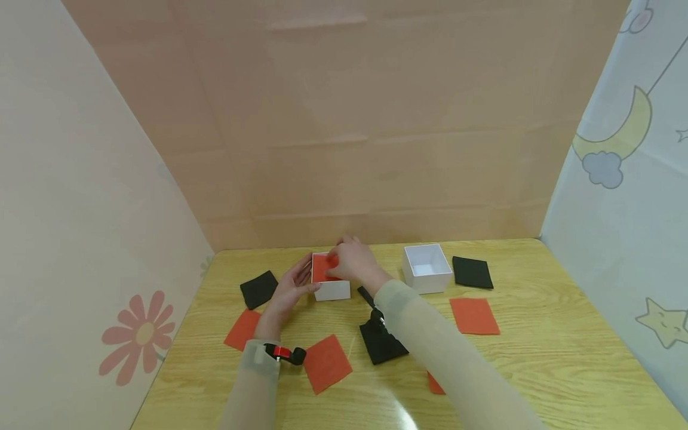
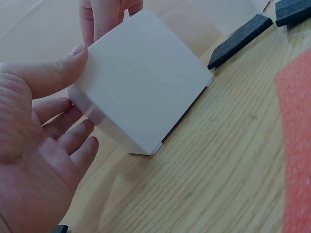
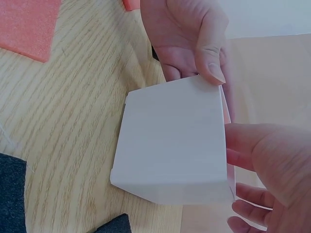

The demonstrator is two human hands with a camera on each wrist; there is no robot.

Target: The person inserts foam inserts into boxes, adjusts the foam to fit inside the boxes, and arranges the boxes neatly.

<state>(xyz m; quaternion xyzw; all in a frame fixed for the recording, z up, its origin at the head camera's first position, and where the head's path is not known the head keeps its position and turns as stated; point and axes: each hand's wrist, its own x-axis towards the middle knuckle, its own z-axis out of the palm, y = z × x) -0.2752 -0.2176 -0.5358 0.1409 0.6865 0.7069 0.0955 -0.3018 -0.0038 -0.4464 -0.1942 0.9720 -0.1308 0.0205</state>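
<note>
Bracing the near box from its left side, the person's left grip has its thumb over the near wall and its fingers along the left wall, so one corner of the white box sits between them. With 12 o'clock pointing away from the person, that box lies at about 2 o'clock from the left grip and touches it, standing mouth up on the table. A red square shows in its mouth, at 9 o'clock from the right grip, whose bent fingers reach over the right-hand rim and down to it. Everything seems to turn on that short 9 o'clock line: the right grip is the nearer one to the red square, while the left is at the outer walls. Whether the right fingertips pinch the square or merely press it I cannot tell, since the wall hides them in both wrist views. The side edges of the mouth run roughly from 12 to 6; the square's long axis is unclear, as the right grip covers part of it. At 3 o'clock, well apart, stands a second white box; a loose red piece lies at 6 o'clock, and a black piece near 9.
</note>
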